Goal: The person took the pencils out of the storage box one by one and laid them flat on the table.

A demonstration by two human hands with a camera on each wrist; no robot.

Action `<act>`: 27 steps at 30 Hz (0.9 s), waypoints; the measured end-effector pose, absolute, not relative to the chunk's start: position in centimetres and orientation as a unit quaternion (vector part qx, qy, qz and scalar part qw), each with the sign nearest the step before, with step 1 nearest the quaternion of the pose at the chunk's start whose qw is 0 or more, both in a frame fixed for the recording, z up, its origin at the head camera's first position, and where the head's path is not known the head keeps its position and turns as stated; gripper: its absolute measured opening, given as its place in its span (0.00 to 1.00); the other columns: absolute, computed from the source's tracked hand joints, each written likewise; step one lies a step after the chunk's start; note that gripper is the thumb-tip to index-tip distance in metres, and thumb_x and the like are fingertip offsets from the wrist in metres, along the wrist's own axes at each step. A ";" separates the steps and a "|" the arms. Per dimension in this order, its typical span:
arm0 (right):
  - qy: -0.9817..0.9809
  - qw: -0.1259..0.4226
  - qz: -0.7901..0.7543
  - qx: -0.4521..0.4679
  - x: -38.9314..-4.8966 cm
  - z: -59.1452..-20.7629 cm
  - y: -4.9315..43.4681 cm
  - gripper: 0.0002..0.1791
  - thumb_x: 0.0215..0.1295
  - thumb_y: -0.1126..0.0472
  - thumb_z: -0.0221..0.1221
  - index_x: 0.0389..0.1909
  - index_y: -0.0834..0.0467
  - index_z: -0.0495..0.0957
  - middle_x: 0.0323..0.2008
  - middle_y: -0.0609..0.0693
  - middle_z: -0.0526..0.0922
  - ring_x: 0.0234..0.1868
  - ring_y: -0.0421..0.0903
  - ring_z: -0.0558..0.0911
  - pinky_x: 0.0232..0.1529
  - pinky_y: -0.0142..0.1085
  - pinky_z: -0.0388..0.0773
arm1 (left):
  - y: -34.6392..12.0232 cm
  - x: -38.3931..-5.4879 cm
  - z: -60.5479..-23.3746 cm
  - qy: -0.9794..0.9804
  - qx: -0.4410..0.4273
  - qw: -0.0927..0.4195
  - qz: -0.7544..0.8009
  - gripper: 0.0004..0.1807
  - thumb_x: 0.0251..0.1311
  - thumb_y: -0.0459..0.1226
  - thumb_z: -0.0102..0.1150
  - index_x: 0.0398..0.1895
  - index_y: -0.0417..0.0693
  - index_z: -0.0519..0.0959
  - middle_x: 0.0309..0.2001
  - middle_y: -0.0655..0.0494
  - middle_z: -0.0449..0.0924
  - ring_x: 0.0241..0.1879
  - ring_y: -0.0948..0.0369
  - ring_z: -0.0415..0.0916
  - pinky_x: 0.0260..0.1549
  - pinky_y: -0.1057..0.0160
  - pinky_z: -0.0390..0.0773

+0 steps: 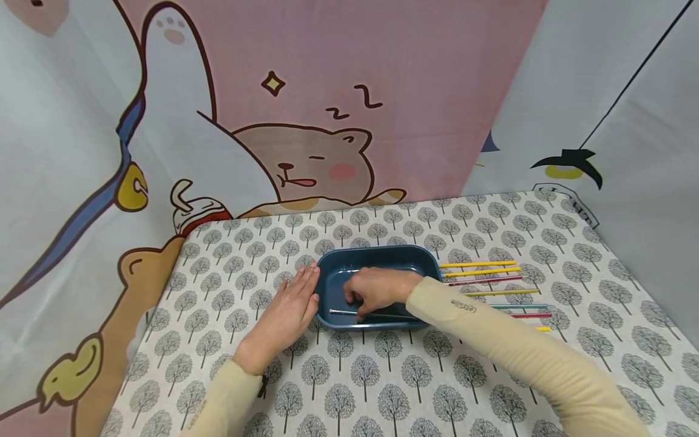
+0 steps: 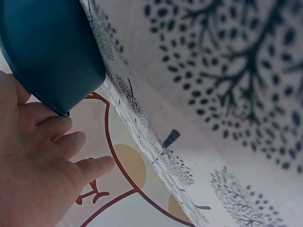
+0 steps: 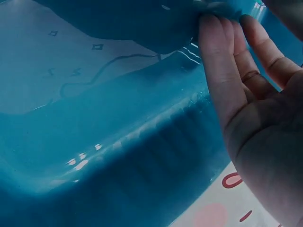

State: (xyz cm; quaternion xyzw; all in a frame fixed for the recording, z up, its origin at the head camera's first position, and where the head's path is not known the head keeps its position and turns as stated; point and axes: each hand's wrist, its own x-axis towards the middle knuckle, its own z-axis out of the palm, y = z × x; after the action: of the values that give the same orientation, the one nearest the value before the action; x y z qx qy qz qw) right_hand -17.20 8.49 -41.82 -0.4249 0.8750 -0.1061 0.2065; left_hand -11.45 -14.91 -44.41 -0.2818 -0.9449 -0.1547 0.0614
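A dark blue rectangular basin [image 1: 335, 258] with rounded corners stands on the patterned cloth. My left hand [image 1: 289, 306] rests flat at its left end, fingertips at the rim. In the left wrist view the fingers of that hand [image 2: 38, 151] are spread beside the basin wall [image 2: 52, 56]. My right hand [image 1: 379, 288] reaches down inside, thumb and bent fingers apart. One thin stick [image 1: 341, 312] like a pencil lies along the near side, the right thumb over it. In the right wrist view the hand [image 3: 251, 75] has its fingertips close to the glossy, reflecting basin floor [image 3: 118, 99].
Several thin coloured sticks, such as a yellow one [image 1: 480, 264] and a green one [image 1: 524, 306], lie side by side right of the basin, partly under the right sleeve [image 1: 491, 328]. Printed curtains [image 1: 415, 91] rise behind the tree-patterned cloth [image 1: 338, 376].
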 end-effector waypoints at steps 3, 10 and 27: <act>0.875 0.204 -0.102 -0.427 -17.2 -42.0 8.4 0.17 0.47 0.49 0.75 0.35 0.50 0.81 0.29 0.41 0.78 0.29 0.37 0.75 0.34 0.31 0.74 | -14.9 -11.4 -44.4 -0.945 -0.282 0.060 -0.155 0.29 0.74 0.42 0.41 0.74 0.41 0.56 0.74 0.47 0.52 0.71 0.48 0.53 0.62 0.36 0.58; 0.872 0.207 -0.112 -0.429 -17.3 -42.2 8.6 0.12 0.51 0.56 0.73 0.34 0.50 0.80 0.26 0.39 0.77 0.28 0.36 0.75 0.32 0.30 0.74 | -14.9 -11.4 -44.4 -0.944 -0.285 0.064 -0.154 0.29 0.74 0.42 0.41 0.74 0.40 0.56 0.74 0.46 0.53 0.71 0.47 0.53 0.62 0.36 0.59; 0.867 0.188 -0.143 -0.438 -17.4 -42.1 9.0 0.09 0.56 0.69 0.62 0.32 0.51 0.82 0.22 0.36 0.78 0.23 0.34 0.76 0.27 0.28 0.75 | -14.8 -11.4 -44.3 -0.946 -0.278 0.064 -0.155 0.29 0.74 0.42 0.42 0.74 0.41 0.57 0.74 0.46 0.54 0.71 0.48 0.53 0.62 0.36 0.59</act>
State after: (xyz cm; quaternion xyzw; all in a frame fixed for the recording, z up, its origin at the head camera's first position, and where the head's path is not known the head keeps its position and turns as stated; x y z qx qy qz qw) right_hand -17.36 9.04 -42.12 -0.4384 0.8672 -0.1428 0.1882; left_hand -11.36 -14.77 -44.31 -0.2776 -0.9460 -0.1547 0.0637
